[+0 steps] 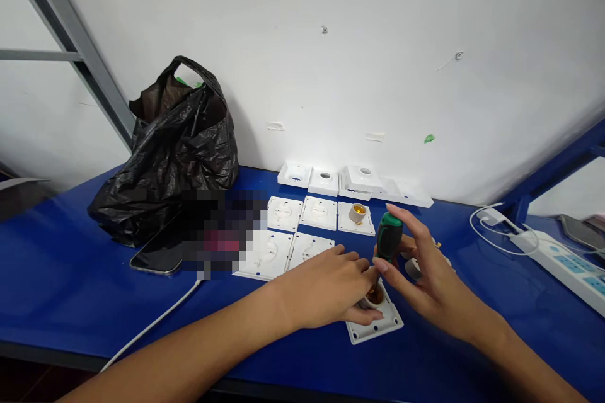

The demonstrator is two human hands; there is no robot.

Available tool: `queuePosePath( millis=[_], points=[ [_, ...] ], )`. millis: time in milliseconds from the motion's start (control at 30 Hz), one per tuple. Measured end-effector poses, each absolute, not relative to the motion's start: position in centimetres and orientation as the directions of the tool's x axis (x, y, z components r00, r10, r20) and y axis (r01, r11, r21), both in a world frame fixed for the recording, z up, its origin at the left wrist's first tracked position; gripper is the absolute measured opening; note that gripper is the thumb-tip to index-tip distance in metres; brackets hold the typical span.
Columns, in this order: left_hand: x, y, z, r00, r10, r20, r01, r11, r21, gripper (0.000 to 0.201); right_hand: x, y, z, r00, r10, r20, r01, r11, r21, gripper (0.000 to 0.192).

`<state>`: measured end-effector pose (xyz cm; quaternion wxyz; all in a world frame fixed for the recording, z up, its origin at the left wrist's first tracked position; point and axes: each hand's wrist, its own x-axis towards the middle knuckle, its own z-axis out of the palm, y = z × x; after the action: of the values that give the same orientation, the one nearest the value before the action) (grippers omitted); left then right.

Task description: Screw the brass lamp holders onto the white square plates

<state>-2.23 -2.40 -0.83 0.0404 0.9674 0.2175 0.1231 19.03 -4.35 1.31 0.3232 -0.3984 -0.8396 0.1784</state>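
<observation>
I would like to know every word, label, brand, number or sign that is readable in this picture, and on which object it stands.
None can be read.
Screwdriver: no legible marking on its handle.
White plates: any fine marks are too small.
Power strip: any print is too small or blurred.
Pixelated patch: nothing readable.

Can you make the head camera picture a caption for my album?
Right hand points a green-topped screwdriver into a socket; left hand grips the socket.
</observation>
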Motion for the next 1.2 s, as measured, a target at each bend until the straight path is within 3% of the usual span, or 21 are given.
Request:
queuePosePath(
  millis=[1200],
  points=[
    [-2.31,-2.53,-1.04,0.868,0.431,0.248,0.402,-0.901,0.161,0.028,18.99,-4.53,1.42,-0.476,0.782,0.402,0.575,0.622,-0.531,0.072]
  ],
)
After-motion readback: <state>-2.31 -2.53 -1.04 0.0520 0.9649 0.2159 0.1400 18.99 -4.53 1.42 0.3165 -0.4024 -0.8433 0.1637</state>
